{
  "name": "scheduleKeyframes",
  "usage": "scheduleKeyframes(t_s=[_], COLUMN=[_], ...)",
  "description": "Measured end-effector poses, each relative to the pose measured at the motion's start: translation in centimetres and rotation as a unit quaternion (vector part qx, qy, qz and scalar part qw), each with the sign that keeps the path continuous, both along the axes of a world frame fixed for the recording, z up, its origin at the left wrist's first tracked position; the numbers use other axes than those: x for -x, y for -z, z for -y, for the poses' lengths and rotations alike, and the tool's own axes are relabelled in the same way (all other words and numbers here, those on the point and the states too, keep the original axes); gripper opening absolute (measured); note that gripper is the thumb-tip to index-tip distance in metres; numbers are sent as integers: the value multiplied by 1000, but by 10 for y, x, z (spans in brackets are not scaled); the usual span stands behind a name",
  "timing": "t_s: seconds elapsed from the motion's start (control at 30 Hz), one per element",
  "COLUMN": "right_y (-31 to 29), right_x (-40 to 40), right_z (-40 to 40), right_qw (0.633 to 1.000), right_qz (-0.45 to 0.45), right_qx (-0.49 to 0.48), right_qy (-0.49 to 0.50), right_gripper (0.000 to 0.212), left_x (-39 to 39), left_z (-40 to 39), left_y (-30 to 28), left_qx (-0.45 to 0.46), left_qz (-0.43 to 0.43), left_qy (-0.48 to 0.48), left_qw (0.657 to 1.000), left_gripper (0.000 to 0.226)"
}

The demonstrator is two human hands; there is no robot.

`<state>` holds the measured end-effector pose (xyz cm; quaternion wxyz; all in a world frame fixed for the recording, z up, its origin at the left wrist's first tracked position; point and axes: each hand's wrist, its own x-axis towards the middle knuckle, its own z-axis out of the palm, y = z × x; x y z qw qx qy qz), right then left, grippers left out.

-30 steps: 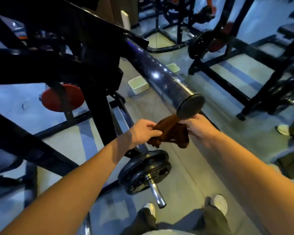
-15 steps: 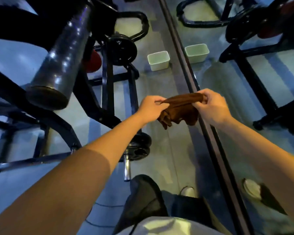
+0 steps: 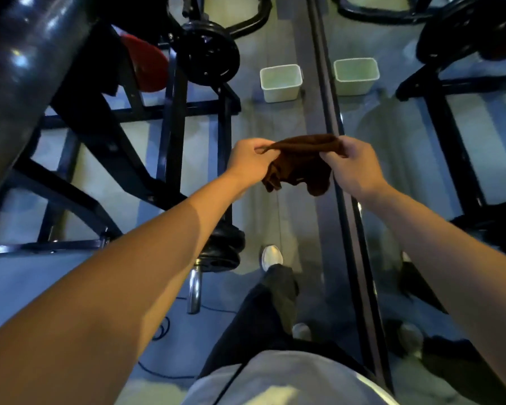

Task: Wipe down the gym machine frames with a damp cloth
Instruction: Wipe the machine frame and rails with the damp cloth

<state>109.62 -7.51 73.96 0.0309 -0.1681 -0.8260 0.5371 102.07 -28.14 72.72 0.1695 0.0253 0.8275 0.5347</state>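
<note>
A: Where's the cloth (image 3: pixel 300 160) now?

B: Off the bar (image 3: pixel 27 71), stretched in mid-air over the floor. The left hand (image 3: pixel 250 160) and right hand (image 3: pixel 352 163) each pinch an end.

A: So wiping paused?

B: Probably refolding it before the next frame (image 3: pixel 105 141).

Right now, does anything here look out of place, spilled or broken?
Nothing stands out. Both hands, left and right, pinch a brown cloth in mid-air. A white bin stands upright on the floor beside a mirror. No spill shows.
</note>
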Motion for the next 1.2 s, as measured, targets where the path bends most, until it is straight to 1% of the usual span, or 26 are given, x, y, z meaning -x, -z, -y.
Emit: scheduleKeyframes(t_s=[0.13, 0.2, 0.23, 0.37, 0.43, 0.5, 0.6, 0.7, 0.8, 0.9, 0.97, 1.1, 1.2], right_y=[7, 8, 7, 4, 0, -7, -18, -24, -20, -19, -18, -12, -9], right_x=[69, 99, 113, 153, 177, 197, 231, 273, 310, 341, 356, 392, 433], right_z=[-12, -19, -25, -46, -60, -73, -92, -110, -120, -118, -115, -116, -121], right_qw=[998, 996, 995, 991, 989, 991, 988, 985, 985, 989, 988, 983, 983], right_qz=[48, 76, 83, 84, 85, 82, 82, 80, 73, 54, 66, 101, 91], right_qx=[44, 49, 57, 96, 115, 108, 79, 95, 104, 99, 113, 140, 135], right_qy=[15, 23, 25, 36, 34, -15, -109, -122, -117, -100, -79, -71, -87], right_gripper=[19, 13, 10, 14, 12, 11, 12, 11, 15, 21, 21, 12, 7], left_x=[55, 79, 92, 129, 148, 163, 189, 213, 236, 260, 272, 303, 346], left_z=[-23, -32, -37, -55, -66, -74, -83, -86, -91, -104, -111, -116, -116], left_y=[11, 13, 12, 0, -4, -6, -13, -29, -38, -43, -42, -26, -18], left_qx=[10, 21, 24, 44, 42, 27, 17, 9, 29, 22, 20, 9, 11], left_qz=[9, 20, 24, 46, 62, 76, 69, 85, 84, 60, 54, 70, 59], left_qy=[-44, -63, -63, -29, -20, -28, -36, -17, 9, -24, -49, -91, -106], left_qw=[999, 998, 997, 998, 997, 996, 997, 996, 996, 998, 997, 993, 993], left_gripper=[9, 10, 10, 16, 16, 15, 12, 17, 16, 16, 16, 17, 24])
